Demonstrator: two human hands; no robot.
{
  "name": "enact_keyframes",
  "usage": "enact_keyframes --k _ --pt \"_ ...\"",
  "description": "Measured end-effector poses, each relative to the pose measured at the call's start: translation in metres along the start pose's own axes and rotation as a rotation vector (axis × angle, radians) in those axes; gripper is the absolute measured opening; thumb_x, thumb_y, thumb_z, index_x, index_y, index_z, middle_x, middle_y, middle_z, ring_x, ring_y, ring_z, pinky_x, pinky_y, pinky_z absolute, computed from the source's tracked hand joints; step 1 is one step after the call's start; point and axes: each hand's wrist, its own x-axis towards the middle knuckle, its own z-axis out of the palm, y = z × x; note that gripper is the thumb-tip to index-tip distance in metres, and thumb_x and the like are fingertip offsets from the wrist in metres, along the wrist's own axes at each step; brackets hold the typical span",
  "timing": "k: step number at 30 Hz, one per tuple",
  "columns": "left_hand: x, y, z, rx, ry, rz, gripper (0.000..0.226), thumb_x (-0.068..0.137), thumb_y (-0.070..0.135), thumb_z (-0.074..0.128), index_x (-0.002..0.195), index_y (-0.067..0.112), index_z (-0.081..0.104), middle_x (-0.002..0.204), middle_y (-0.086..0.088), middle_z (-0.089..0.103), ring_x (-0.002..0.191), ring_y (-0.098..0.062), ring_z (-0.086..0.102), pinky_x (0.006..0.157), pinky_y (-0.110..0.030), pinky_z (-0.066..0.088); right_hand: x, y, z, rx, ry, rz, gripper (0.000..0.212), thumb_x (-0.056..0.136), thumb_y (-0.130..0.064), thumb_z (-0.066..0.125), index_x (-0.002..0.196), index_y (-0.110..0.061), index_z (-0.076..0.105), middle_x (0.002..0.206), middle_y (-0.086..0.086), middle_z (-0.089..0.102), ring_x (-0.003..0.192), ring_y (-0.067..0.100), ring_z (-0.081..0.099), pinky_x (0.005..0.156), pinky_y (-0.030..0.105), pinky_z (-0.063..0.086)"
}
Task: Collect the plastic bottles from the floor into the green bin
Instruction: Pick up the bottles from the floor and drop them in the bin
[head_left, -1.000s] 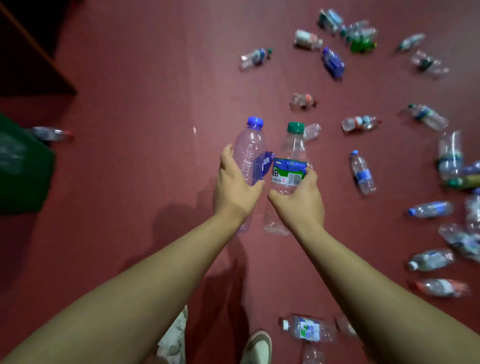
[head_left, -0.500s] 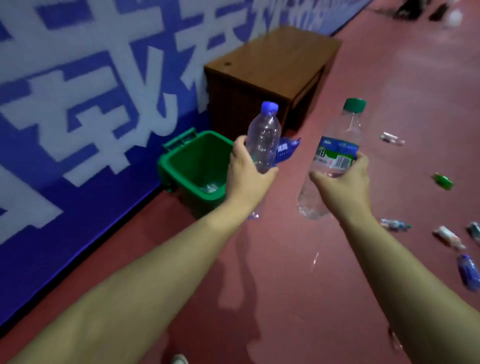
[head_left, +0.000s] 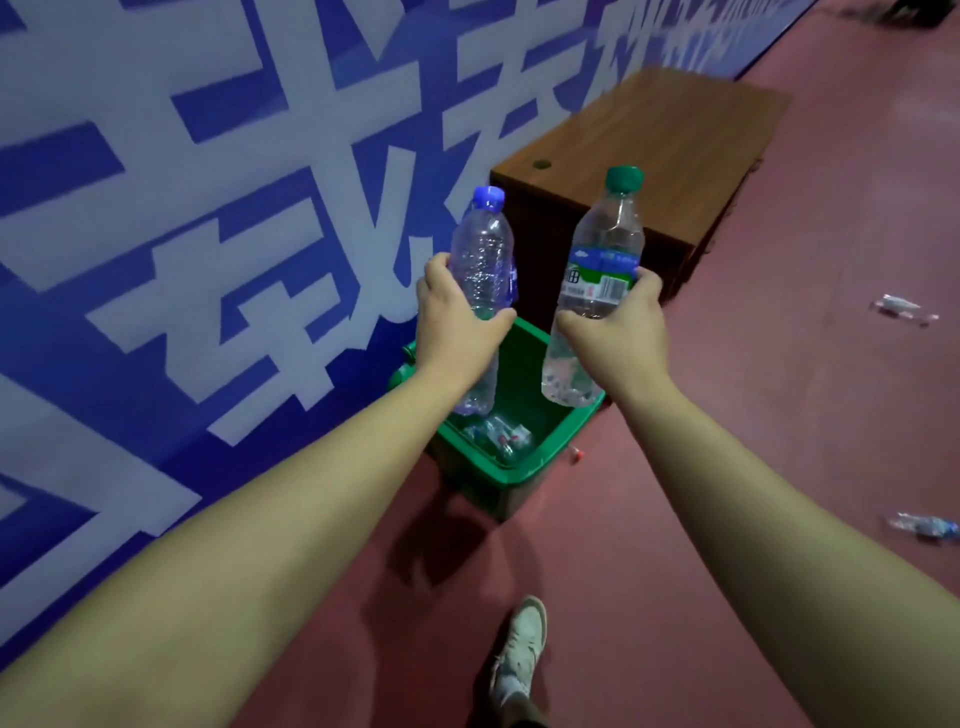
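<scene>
My left hand (head_left: 457, 327) grips a clear bottle with a blue cap (head_left: 480, 254) around its middle, upright. My right hand (head_left: 615, 335) grips a clear bottle with a green cap and a blue-green label (head_left: 605, 249), also upright. Both bottles hang directly above the open green bin (head_left: 524, 470), which stands on the red floor against the wall. A few crushed bottles (head_left: 498, 436) lie at the bin's bottom. My arms hide the bin's left rim.
A brown wooden cabinet (head_left: 654, 150) stands just behind the bin. A blue wall banner with white characters (head_left: 208, 208) runs along the left. Loose bottles lie on the floor at right, one (head_left: 904, 307) farther off and another (head_left: 924, 527) nearer. My shoe (head_left: 522, 649) is below.
I turned from the scattered bottles toward the wall and stepped closer to the bin. Both hands, still holding their bottles, have moved from beside the bin to above its opening.
</scene>
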Motion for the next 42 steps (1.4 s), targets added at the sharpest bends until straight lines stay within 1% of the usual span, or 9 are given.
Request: enact_keyframes --k 6,10,15,20,24,26,30,35,42 --pt "0.082 -0.047 0.06 0.067 -0.035 -0.144 0.089 0.073 0.034 0.08 0.141 0.015 0.026 0.137 -0.006 0.041 0.121 -0.022 0.048 0.099 -0.036 0.046 0.087 0.034 0.06 -0.102 -0.113 0.03 0.063 0.077 -0.028 0.072 0.13 -0.021 0.04 0.105 -0.005 0.064 0.093 0.02 0.064 0.081 0.039 0.054" --pt "0.115 -0.077 0.098 0.063 -0.09 -0.279 0.093 0.075 0.03 0.08 0.144 0.014 0.021 0.137 -0.009 0.045 0.122 -0.024 0.049 0.096 -0.033 0.044 0.123 0.06 0.098 -0.168 -0.192 0.088 0.058 0.08 -0.023 0.071 0.13 -0.02 0.042 0.089 -0.014 0.057 0.075 0.008 0.057 0.06 0.026 0.042" --pt "0.15 -0.115 0.144 0.021 -0.183 -0.354 0.094 0.077 0.022 0.079 0.147 0.014 0.016 0.139 -0.01 0.042 0.122 -0.024 0.049 0.085 -0.022 0.037 0.159 0.097 0.147 -0.232 -0.269 0.218 0.081 0.075 -0.03 0.071 0.145 -0.014 0.032 0.103 -0.003 0.066 0.089 0.02 0.065 0.07 0.033 0.05" --pt "0.182 -0.148 0.172 0.041 -0.276 -0.432 0.099 0.08 0.027 0.077 0.151 0.011 0.011 0.152 -0.013 0.031 0.138 -0.025 0.035 0.105 -0.027 0.032 0.194 0.113 0.188 -0.334 -0.342 0.35 0.111 0.078 -0.049 0.071 0.156 -0.007 0.003 0.123 0.015 0.063 0.108 0.033 0.063 0.085 0.041 0.053" --pt "0.208 -0.162 0.177 0.038 -0.358 -0.458 0.092 0.083 0.031 0.072 0.151 0.014 0.012 0.153 -0.015 0.031 0.138 -0.025 0.035 0.108 -0.033 0.034 0.218 0.109 0.2 -0.423 -0.353 0.423 0.097 0.088 -0.043 0.065 0.156 -0.005 0.007 0.131 0.016 0.058 0.112 0.032 0.06 0.075 0.031 0.042" --pt "0.224 -0.162 0.179 0.042 -0.384 -0.441 0.087 0.085 0.034 0.069 0.15 0.014 0.014 0.151 -0.014 0.033 0.137 -0.026 0.038 0.107 -0.034 0.036 0.228 0.105 0.203 -0.433 -0.358 0.437 0.089 0.091 -0.039 0.064 0.155 -0.007 0.012 0.133 0.017 0.057 0.115 0.032 0.059 0.076 0.03 0.04" --pt "0.25 -0.153 0.182 0.064 -0.415 -0.313 0.074 0.088 0.035 0.065 0.146 0.015 0.024 0.145 -0.011 0.041 0.13 -0.025 0.044 0.098 -0.031 0.04 0.238 0.097 0.203 -0.394 -0.371 0.433 0.084 0.092 -0.035 0.063 0.157 -0.011 0.015 0.143 0.016 0.051 0.122 0.031 0.056 0.094 0.036 0.047" --pt "0.257 -0.13 0.179 0.085 -0.451 -0.138 0.065 0.088 0.033 0.064 0.143 0.016 0.034 0.138 -0.008 0.046 0.122 -0.021 0.048 0.087 -0.025 0.039 0.235 0.081 0.183 -0.326 -0.284 0.39 0.077 0.091 -0.034 0.063 0.156 -0.018 0.024 0.145 0.012 0.05 0.128 0.029 0.053 0.099 0.033 0.043" --pt "0.21 -0.069 0.188 0.065 -0.537 0.023 0.06 0.09 0.035 0.061 0.142 0.018 0.036 0.14 -0.007 0.045 0.124 -0.021 0.048 0.092 -0.026 0.037 0.185 0.078 0.114 -0.284 -0.117 0.39 0.072 0.092 -0.033 0.062 0.154 -0.019 0.028 0.147 0.012 0.049 0.131 0.029 0.05 0.103 0.037 0.043"
